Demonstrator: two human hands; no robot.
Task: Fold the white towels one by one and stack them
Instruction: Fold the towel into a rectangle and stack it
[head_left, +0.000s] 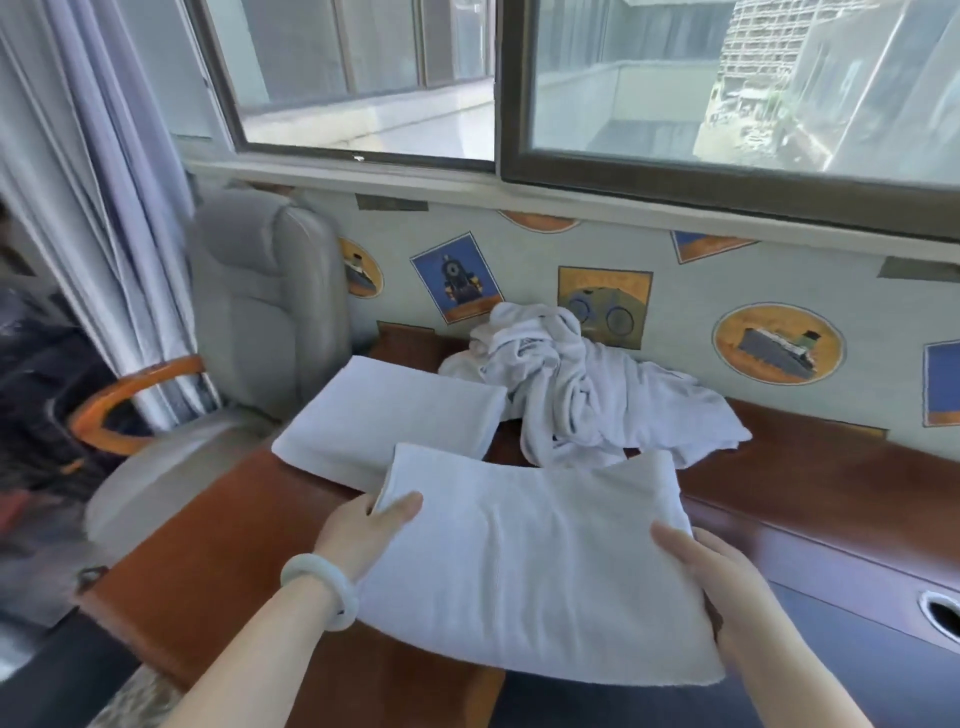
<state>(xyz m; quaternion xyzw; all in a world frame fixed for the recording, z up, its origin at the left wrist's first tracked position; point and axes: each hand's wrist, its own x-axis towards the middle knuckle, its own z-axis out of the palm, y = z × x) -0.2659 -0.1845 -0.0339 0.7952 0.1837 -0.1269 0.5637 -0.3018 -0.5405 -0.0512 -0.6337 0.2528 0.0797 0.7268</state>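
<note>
Three lots of white towelling, listed left to right.

- Upper left: pale curtain (104, 208); beside it a grey padded chair (260, 291) with an orange armrest.
- Brown desk (208, 571), running from lower left to the right edge, below the window (727, 78).
- Left grip (363, 535), pale bangle (324, 590) at the wrist: thumb on top and fingers under the left edge of the held towel (519, 561).
- Folded towel (395, 415): lies flat on the desk, centre left.
- Held towel: folded, centre foreground. Its far left corner overlaps the folded towel in view; its near edge hangs past the desk's front.
- Crumpled towels (571, 395): loose heap at centre, against the picture-patterned wall (779, 343).
- Right grip (711, 582): thumb on top, fingers beneath the held towel's right edge.
- Lower right: round hole (940, 613) in a grey surface.
</note>
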